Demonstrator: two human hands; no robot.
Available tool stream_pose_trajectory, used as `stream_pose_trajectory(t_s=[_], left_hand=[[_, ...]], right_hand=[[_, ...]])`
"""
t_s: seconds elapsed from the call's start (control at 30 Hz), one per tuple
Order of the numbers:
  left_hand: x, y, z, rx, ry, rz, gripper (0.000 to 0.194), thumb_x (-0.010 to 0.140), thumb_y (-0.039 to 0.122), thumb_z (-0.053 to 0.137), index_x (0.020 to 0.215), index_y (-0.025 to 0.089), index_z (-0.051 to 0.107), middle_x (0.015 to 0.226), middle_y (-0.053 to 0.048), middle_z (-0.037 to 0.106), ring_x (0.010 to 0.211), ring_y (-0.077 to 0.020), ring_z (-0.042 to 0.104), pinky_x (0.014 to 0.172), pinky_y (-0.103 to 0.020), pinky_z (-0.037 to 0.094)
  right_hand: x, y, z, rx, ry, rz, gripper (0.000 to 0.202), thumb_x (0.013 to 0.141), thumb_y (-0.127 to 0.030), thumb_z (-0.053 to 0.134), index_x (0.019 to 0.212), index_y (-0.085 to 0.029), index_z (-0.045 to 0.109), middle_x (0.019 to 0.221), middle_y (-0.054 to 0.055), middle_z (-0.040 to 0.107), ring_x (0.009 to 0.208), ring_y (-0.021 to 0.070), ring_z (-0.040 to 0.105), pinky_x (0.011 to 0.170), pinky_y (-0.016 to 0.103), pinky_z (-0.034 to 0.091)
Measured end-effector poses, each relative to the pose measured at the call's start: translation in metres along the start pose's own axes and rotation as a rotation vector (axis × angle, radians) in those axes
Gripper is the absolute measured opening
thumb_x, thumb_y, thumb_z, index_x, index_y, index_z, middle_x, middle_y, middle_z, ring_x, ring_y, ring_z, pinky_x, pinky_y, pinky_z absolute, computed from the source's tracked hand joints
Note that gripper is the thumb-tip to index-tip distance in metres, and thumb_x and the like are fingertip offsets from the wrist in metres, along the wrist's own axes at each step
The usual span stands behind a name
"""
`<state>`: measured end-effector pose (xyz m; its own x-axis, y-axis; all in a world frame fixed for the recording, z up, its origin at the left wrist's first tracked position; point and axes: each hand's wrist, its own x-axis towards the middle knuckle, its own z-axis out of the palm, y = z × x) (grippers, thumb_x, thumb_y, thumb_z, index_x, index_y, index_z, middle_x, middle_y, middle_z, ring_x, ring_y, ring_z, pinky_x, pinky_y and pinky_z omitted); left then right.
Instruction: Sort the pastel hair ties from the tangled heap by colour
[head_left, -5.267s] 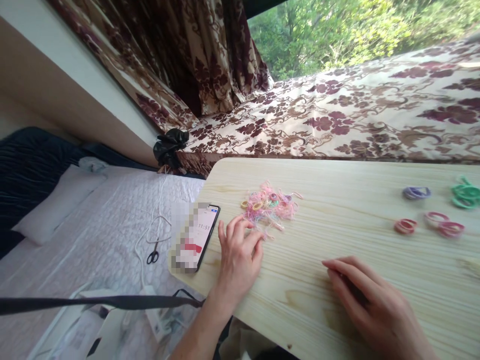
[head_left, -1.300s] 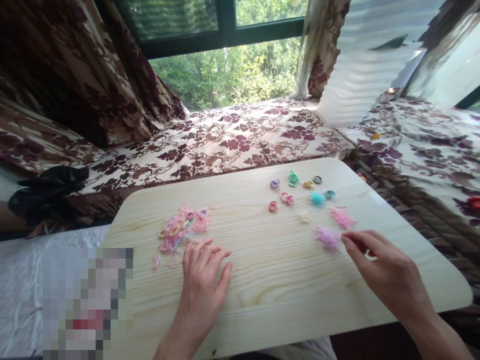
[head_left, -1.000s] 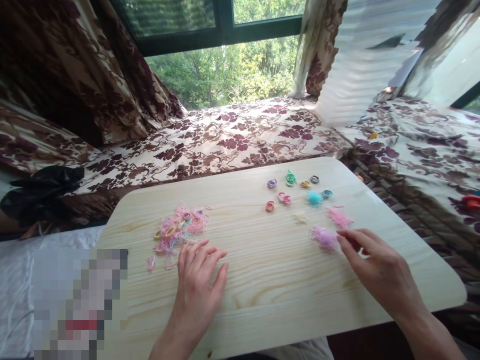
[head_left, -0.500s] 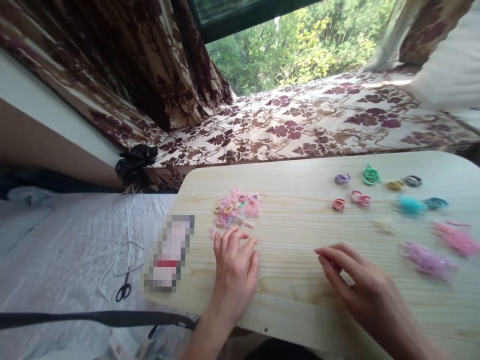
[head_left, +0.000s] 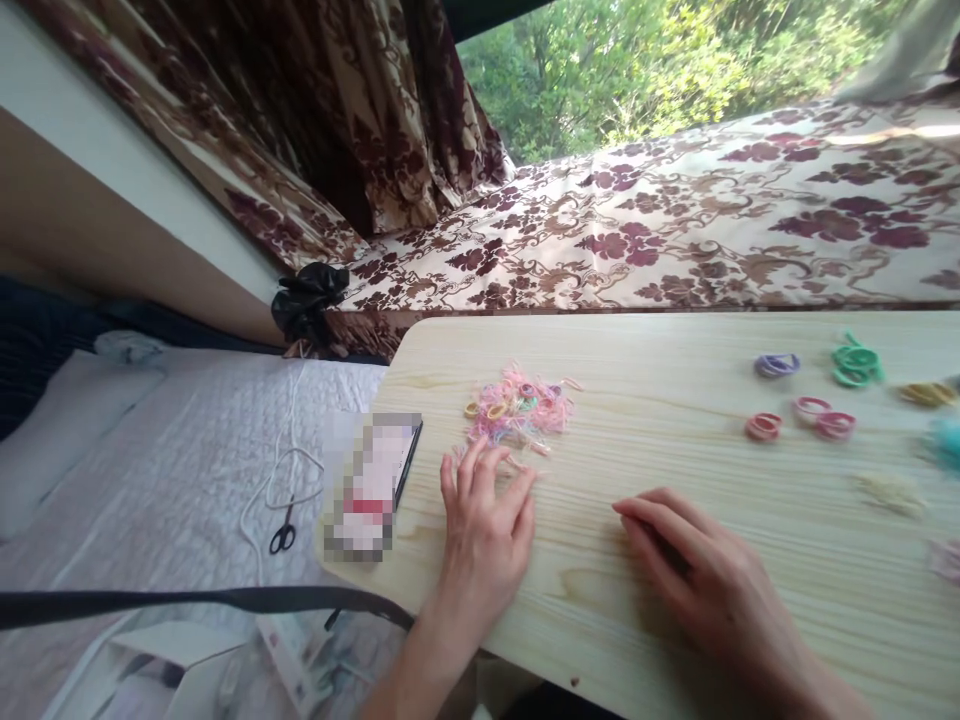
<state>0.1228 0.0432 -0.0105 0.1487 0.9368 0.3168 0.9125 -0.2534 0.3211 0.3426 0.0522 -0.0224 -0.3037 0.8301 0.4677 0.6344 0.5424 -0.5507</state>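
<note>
A loose pile of small colourful elastic bands (head_left: 525, 405), mostly pink with some yellow, green and purple loops, lies on the pale wooden table (head_left: 637, 390). At its near edge my left hand (head_left: 489, 515) rests palm down, fingers spread and fingertips touching the outer strands. My right hand (head_left: 701, 560) is lower right of the pile, apart from it, thumb and forefinger pressed together. Whatever it may pinch is hidden. Beyond it lie sorted bands: a purple bunch (head_left: 777, 365), a green bunch (head_left: 855, 362), a red bunch (head_left: 763, 427) and a pink bunch (head_left: 823, 417).
A blurred-out phone (head_left: 371, 490) lies at the table's left edge. Yellow bands (head_left: 928, 393) and a cream bunch (head_left: 890, 493) are further right. Black-handled scissors (head_left: 283, 538) and a white cable lie on the bed (head_left: 202, 430). A dark strap (head_left: 225, 600) crosses the lower left.
The view has turned left, so the table's things appear further right. My right hand has moved left over the table, nearer the pile. My left fingers have shifted slightly left along the pile's edge.
</note>
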Motion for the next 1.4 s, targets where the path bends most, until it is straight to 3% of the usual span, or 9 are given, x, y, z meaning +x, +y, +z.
stream_pose_trajectory(t_s=[0.23,0.43,0.63,0.9,1.13,1.4], left_hand=[[0.02,-0.003,0.003,-0.009,0.152,-0.112,0.011,0.09,0.016,0.059,0.092,0.022,0.068,0.106,-0.007,0.065,0.125,-0.0295,0.05,0.114,-0.062,0.023],[0.032,-0.011,0.004,0.01,0.179,-0.149,0.009,0.087,0.015,0.064,0.081,0.021,0.065,0.099,-0.005,0.066,0.122,-0.0288,0.052,0.114,-0.059,0.024],[0.022,-0.03,-0.012,0.068,0.141,-0.2,0.011,0.088,0.013,0.062,0.083,0.023,0.064,0.097,-0.002,0.067,0.122,-0.0275,0.052,0.116,-0.062,0.019],[0.007,-0.047,-0.023,0.155,0.104,-0.251,0.01,0.087,0.014,0.063,0.087,0.024,0.067,0.097,-0.003,0.067,0.122,-0.0283,0.053,0.114,-0.062,0.025],[0.013,-0.052,-0.024,0.191,0.105,-0.286,0.004,0.085,0.019,0.068,0.083,0.022,0.067,0.095,-0.004,0.067,0.12,-0.0285,0.053,0.113,-0.063,0.024],[0.014,-0.051,-0.021,0.205,0.074,-0.243,0.011,0.087,0.016,0.063,0.078,0.022,0.067,0.094,-0.004,0.068,0.117,-0.0274,0.054,0.112,-0.061,0.026]], right_hand=[[0.002,0.001,0.0,0.018,-0.015,-0.003,0.012,0.096,-0.021,0.051,0.1,-0.021,0.063,0.09,0.001,0.067,0.076,0.01,0.067,0.066,0.02,0.051],[0.001,0.004,0.001,0.02,0.009,-0.027,0.013,0.097,-0.024,0.051,0.101,-0.021,0.063,0.09,0.001,0.067,0.075,0.0102,0.067,0.066,0.019,0.053],[0.002,0.007,0.001,0.003,0.003,-0.05,0.015,0.097,-0.029,0.05,0.101,-0.023,0.064,0.091,0.001,0.069,0.075,0.0108,0.069,0.066,0.018,0.054],[0.005,0.008,0.001,0.01,0.041,-0.064,0.018,0.096,-0.033,0.051,0.096,-0.025,0.066,0.087,0.001,0.071,0.069,0.0121,0.07,0.061,0.019,0.054],[0.006,0.008,0.001,0.019,0.043,-0.066,0.018,0.095,-0.034,0.051,0.095,-0.025,0.067,0.087,0.0,0.071,0.068,0.0115,0.07,0.062,0.018,0.054],[0.006,0.004,0.0,0.019,0.026,-0.051,0.017,0.096,-0.032,0.051,0.096,-0.025,0.066,0.088,0.002,0.071,0.07,0.013,0.07,0.061,0.02,0.055]])
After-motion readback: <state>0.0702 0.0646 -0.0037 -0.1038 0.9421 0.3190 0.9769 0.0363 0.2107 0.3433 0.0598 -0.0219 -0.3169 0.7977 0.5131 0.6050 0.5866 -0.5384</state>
